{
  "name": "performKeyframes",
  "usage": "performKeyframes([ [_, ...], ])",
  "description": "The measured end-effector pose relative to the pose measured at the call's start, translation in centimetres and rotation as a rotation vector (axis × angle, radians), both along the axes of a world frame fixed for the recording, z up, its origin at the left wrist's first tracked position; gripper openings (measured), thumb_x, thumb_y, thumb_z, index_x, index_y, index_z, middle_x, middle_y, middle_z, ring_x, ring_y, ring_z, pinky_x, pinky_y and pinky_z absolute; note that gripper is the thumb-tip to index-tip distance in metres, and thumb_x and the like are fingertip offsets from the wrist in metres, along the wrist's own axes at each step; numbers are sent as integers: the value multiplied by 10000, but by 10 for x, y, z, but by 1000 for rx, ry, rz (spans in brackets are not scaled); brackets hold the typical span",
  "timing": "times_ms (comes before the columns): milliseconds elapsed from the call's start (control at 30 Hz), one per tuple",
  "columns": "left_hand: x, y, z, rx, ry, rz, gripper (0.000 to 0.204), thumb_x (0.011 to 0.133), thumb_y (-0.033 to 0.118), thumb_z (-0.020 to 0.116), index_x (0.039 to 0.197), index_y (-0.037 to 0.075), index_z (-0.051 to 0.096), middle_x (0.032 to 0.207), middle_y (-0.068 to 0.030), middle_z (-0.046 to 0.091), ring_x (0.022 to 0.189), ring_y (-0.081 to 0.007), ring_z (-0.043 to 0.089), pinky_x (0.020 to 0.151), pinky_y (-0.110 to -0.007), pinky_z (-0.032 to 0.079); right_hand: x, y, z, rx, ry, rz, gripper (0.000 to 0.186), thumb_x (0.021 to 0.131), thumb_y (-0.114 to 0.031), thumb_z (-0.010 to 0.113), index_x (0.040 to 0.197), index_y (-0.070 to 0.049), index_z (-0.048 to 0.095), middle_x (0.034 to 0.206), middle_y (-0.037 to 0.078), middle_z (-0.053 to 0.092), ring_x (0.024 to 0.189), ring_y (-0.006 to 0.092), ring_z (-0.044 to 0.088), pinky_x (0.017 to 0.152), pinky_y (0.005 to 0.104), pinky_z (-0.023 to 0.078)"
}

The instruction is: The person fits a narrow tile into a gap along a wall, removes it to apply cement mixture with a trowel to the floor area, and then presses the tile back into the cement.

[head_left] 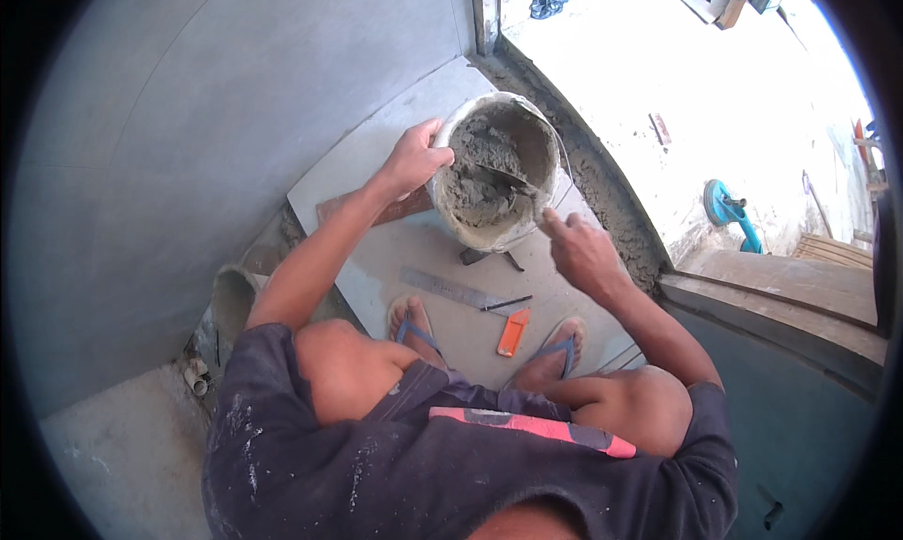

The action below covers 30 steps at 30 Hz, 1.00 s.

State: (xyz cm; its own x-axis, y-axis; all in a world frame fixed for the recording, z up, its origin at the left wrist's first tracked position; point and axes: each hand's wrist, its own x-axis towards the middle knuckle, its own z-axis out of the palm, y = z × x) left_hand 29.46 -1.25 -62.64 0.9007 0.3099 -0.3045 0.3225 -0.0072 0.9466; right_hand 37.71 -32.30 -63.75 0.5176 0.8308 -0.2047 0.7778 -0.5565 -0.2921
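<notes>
A mortar-crusted bucket [446, 215] stands tilted in front of me, its mouth toward me. My left hand [419, 159] is closed on its left rim. Grey wet mortar [480, 145] fills part of the inside. In my right hand [581, 253] is a trowel [508, 177], held by its handle at the bucket's right side. Its blade lies in the mortar, partly coated. Between the bucket and my feet, a try square [514, 331] with an orange stock rests on the tile, and a dark pencil [506, 303] lies across its metal blade.
Large pale tile [376, 248] lies under my sandalled feet. A grey wall [235, 98] rises at left. Rough mortar [602, 187] lines the gap at right, beside a raised edge. Beyond is a teal suction lifter [734, 213]. Another bucket [232, 300] sits by my left elbow.
</notes>
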Motion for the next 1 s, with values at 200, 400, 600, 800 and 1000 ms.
performKeyframes([
  [200, 3, 0, 0, -21, 23, -1, 212, 805, -32, 590, 1014, -1, 582, 902, -18, 599, 804, -81, 546, 732, -269, 473, 44, 14, 43, -6, -155, -146, 286, 928, -116, 534, 1199, -55, 597, 958, 232, 653, 823, 361, 704, 693, 465, 556],
  [400, 11, -6, 16, 65, 44, -104, 203, 803, -25, 607, 1002, 5, 584, 869, 4, 570, 776, -71, 513, 708, -268, 461, 52, 61, 54, -20, -162, 46, 218, 927, -97, 533, 1106, 7, 603, 991, 226, 667, 894, 351, 698, 750, 456, 562],
  [600, 5, -1, 9, 48, 69, -97, 201, 799, -26, 612, 995, 5, 580, 872, 5, 575, 783, -71, 514, 712, -263, 462, 11, 42, 59, 40, -300, 285, 219, 968, -55, 500, 1140, 65, 561, 911, 181, 658, 830, 295, 702, 686, 370, 582],
  [800, 3, 4, 3, 60, 31, -75, 178, 803, -19, 612, 975, 11, 576, 866, 3, 581, 771, -70, 518, 710, -258, 464, 43, 20, 60, 49, -178, 17, 293, 970, -102, 521, 1253, -47, 564, 952, 189, 639, 876, 310, 692, 682, 441, 548],
  [1000, 9, 0, 12, 56, 38, -103, 203, 806, -7, 615, 1007, -4, 587, 871, -8, 590, 790, -87, 545, 732, -275, 482, 27, 24, -2, -59, -37, 25, 352, 952, -62, 481, 1284, 53, 471, 950, 265, 622, 827, 369, 689, 701, 462, 573],
])
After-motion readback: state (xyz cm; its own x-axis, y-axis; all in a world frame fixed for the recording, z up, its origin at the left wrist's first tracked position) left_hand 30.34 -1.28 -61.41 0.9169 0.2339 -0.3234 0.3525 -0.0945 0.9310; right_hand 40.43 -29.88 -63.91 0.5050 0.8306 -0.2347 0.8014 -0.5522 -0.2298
